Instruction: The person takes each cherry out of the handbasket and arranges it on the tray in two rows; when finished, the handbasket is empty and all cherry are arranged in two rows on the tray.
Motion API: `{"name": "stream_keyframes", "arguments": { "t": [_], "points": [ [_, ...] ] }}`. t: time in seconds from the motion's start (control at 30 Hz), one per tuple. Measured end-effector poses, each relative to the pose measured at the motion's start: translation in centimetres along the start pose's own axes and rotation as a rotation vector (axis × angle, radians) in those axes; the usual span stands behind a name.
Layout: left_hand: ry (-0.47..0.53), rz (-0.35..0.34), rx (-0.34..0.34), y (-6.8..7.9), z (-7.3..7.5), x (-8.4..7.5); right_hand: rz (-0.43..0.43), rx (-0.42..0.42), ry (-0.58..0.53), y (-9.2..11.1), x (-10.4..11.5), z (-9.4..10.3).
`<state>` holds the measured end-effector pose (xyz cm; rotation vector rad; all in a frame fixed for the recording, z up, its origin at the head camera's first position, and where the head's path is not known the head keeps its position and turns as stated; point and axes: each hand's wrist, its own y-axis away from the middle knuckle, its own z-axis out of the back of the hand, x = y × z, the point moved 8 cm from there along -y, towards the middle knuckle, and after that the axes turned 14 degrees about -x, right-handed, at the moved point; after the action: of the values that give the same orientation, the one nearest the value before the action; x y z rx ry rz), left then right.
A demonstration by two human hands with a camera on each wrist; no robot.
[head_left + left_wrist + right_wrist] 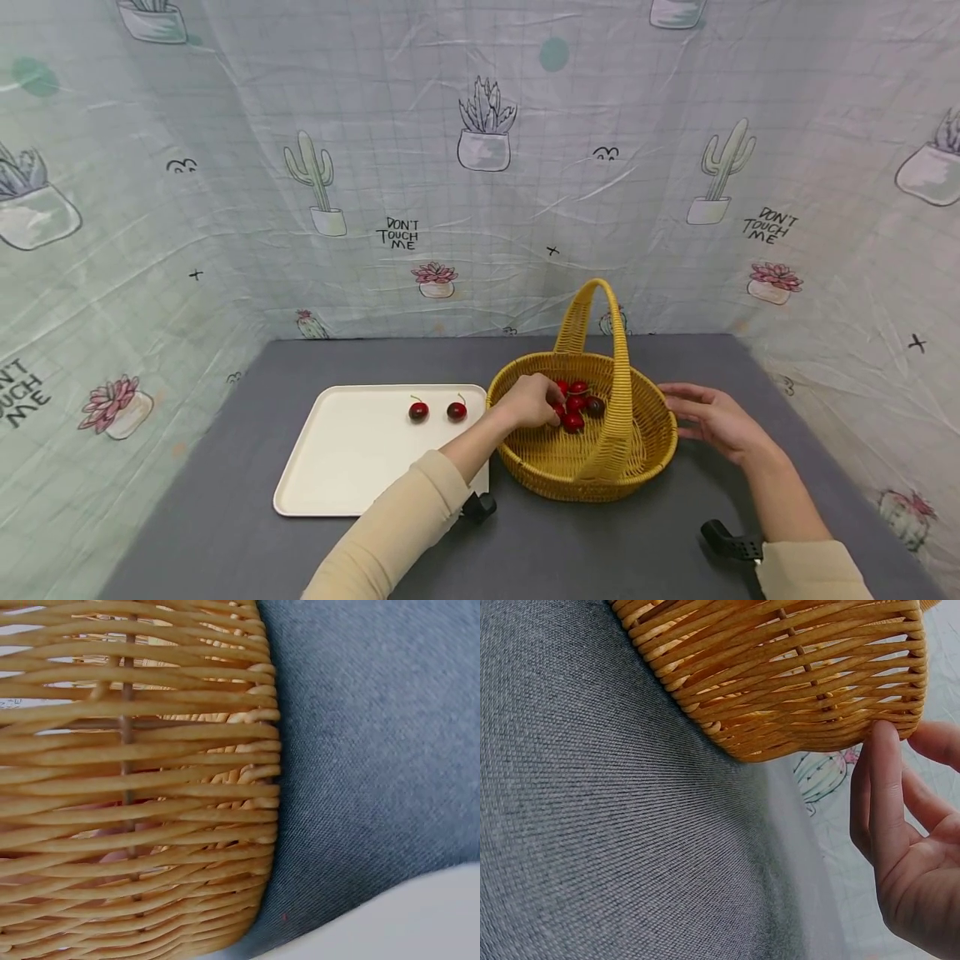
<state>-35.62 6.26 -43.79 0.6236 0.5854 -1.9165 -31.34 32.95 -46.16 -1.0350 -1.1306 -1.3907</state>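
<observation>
Cherries [575, 403]: in the basket [551, 485], probably light, firm, slick, easily bruised; best pinched gently by the sides.
Left hand [531, 402]: inside the basket, at the cherries; cannot tell whether it pinches one.
Right hand [714, 418]: fingers spread, touching the basket from outside.
Handle [621, 379]: likely hinders reaching from the right.
Tray [345, 458]: beside the basket, bearing two more cherries [418, 412].

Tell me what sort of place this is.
Probably a staged tabletop booth, perhaps for recording: cactus-print sheeting encloses three sides of a grey table, where a white tray and a yellow basket sit side by side.
</observation>
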Motion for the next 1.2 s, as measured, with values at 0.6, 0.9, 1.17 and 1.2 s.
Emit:
{"name": "stream_keyframes", "arguments": {
  "t": [0.6,0.9,1.17,1.2],
  "points": [
    [0.085,-0.077,0.000,1.0,1.5,-0.8,0.012,0.014,-0.004,0.2,0.4,0.0],
    [0.110,-0.187,-0.064,2.0,3.2,-1.4,0.028,0.012,-0.001,0.4,0.4,0.1],
    [0.197,-0.189,-0.098,3.1,5.0,-0.5,0.022,0.011,0.002,0.3,0.2,0.2],
    [0.206,-0.186,-0.104,3.2,5.3,-0.4,0.021,0.011,0.003,0.3,0.2,0.2]
  ]
}}
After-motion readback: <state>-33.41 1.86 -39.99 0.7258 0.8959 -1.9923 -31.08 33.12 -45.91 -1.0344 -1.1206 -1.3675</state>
